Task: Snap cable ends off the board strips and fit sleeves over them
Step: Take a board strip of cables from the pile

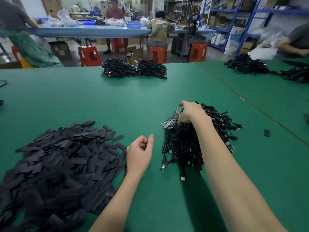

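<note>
A big heap of flat black sleeves [63,163] covers the left of the green table [100,101]. A tangled bundle of black cables [197,141] lies right of centre, with board strips [172,119] sticking out at its upper left. My right hand [190,113] rests on top of that bundle, fingers curled down onto the board strips and cables. My left hand [140,153] hovers between the sleeve heap and the bundle, loosely curled, with nothing in it.
Two more cable heaps [133,68] lie at the far edge, another heap [247,64] on the adjoining table at right. One loose sleeve [266,132] lies right of the bundle. People sit at a blue bench beyond, with red stools [89,54].
</note>
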The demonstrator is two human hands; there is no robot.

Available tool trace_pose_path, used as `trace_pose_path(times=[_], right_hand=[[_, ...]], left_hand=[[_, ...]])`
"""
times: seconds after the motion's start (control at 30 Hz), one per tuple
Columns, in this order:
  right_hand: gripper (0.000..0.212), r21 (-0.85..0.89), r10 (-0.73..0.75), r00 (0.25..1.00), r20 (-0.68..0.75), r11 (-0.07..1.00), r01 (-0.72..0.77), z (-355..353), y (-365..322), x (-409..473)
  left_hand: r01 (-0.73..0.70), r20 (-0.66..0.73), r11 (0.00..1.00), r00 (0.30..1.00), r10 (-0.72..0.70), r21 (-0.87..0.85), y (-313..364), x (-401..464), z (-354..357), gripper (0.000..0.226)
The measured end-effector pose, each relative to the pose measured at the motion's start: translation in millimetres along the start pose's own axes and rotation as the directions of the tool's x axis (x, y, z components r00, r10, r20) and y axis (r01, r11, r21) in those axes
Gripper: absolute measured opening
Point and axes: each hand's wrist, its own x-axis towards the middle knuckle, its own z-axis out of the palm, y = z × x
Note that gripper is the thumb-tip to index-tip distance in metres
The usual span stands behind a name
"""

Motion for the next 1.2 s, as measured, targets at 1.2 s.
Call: trace_pose_path(times=[1.2], right_hand=[[0.031,0.353,-0.027,0.515,-0.857,0.698,0.623,-29.0,-34.6,-0.1]], left_hand=[[0.033,0.019,0.997,0.999,-0.032,-0.064,0.6,-1.6,-1.7,0.060]])
